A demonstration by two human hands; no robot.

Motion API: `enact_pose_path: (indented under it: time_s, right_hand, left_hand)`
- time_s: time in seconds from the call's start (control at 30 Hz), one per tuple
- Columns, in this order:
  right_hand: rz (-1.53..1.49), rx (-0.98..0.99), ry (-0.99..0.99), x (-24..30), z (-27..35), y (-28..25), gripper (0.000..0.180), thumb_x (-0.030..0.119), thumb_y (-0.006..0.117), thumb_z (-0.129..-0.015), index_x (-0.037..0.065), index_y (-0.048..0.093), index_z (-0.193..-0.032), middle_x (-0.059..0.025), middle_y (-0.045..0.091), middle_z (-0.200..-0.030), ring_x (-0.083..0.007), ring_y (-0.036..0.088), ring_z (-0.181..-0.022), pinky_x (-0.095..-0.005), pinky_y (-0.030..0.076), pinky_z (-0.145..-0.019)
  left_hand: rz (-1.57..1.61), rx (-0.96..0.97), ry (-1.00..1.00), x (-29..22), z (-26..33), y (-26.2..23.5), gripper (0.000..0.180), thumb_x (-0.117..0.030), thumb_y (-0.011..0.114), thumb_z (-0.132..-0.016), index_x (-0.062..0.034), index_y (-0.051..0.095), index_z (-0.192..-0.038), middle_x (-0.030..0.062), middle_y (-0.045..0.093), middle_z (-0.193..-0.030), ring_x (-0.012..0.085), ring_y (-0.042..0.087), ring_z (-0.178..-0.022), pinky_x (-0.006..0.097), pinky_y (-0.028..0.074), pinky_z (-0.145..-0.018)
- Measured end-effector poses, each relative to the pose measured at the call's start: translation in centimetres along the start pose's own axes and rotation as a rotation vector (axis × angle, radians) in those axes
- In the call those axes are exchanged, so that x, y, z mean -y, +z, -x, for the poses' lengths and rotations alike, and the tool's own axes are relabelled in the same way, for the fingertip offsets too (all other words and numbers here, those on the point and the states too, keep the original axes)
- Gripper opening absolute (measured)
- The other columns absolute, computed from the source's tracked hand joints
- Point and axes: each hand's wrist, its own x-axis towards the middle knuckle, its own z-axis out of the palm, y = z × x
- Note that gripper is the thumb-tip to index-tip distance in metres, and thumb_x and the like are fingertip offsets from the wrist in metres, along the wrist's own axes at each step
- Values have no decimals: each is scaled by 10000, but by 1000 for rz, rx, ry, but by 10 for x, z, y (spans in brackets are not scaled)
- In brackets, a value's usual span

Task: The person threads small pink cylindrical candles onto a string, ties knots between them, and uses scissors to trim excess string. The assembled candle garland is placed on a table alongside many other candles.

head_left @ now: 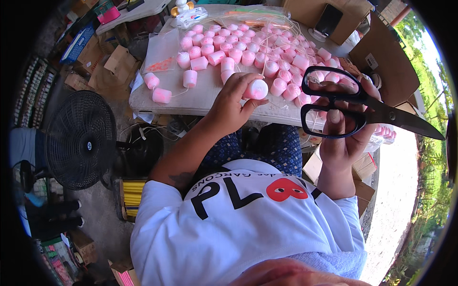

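Our left hand (234, 102) pinched a light, brittle-looking pink candle (256, 89) by its sides; our right hand (341, 136) gripped black scissors (355, 107), blades closed.

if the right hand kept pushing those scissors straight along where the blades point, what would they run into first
Probably nothing close by. The right hand holds the black scissors with closed blades aimed right and slightly down, past the table's edge toward open pale ground. Depth is hard to judge in this fisheye view.

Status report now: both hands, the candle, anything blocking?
Left hand grips pink candle. Right hand holds black scissors, blades shut. Candle pile behind, nothing blocking.
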Motion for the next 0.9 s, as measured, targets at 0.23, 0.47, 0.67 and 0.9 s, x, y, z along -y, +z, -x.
enact_pose_path:
  time_s: [0.23,0.47,0.67,0.9]
  right_hand:
    - [-21,87,18,2,-2,3,550,-61,513,-907,10,274,-1397,-161,534,-1188,-194,565,-1103,-327,424,-976]
    - [-25,5,246,2,-2,-6,561,-75,597,-851,10,365,-1354,-102,589,-1069,-182,607,-1003,-333,485,-899]
    - [-418,332,769,-40,48,-20,539,220,683,-876,24,437,-1313,-34,568,-814,-118,576,-728,-255,483,-689]
    - [-432,391,917,-72,80,7,539,475,524,-944,38,475,-1255,-17,525,-727,-105,536,-611,-224,433,-574]
  left_hand:
    - [-17,21,25,-1,-2,0,516,-64,749,-747,-46,511,-1205,153,559,-1111,336,552,-1040,402,475,-863]
    - [492,-12,-205,17,8,2,454,-102,630,-909,-71,427,-1314,99,558,-1174,187,579,-1032,295,478,-874]
    - [1144,-196,-501,21,-7,-22,556,-485,440,-965,-154,309,-1392,187,449,-1371,343,563,-1145,402,495,-924]
    - [1250,-199,-518,16,-2,-16,658,-557,449,-920,-188,246,-1426,179,371,-1420,458,490,-1198,501,454,-995]
